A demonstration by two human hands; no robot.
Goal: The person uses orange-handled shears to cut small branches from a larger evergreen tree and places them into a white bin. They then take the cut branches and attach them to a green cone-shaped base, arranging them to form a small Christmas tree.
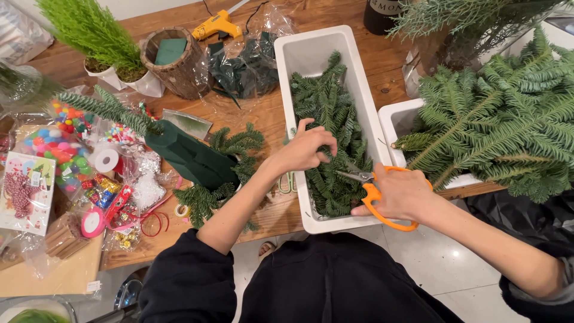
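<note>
My left hand (305,148) reaches into a long white tub (311,54) and grips short fir sprigs (329,113) that fill it. My right hand (399,192) holds orange-handled scissors (373,194) at the tub's near right rim, blades pointing left toward the sprigs. To the left stands a dark green foam cone (188,157), tipped over a ring of fir twigs (236,143) stuck around its base.
A second white tub (394,119) with big fir branches (502,113) sits right. A yellow glue gun (218,25), a bark pot with foam (173,60), bagged foam (248,66), potted green shrubs (98,36), and pompoms, ribbon and tape (89,167) crowd the wooden table (269,119).
</note>
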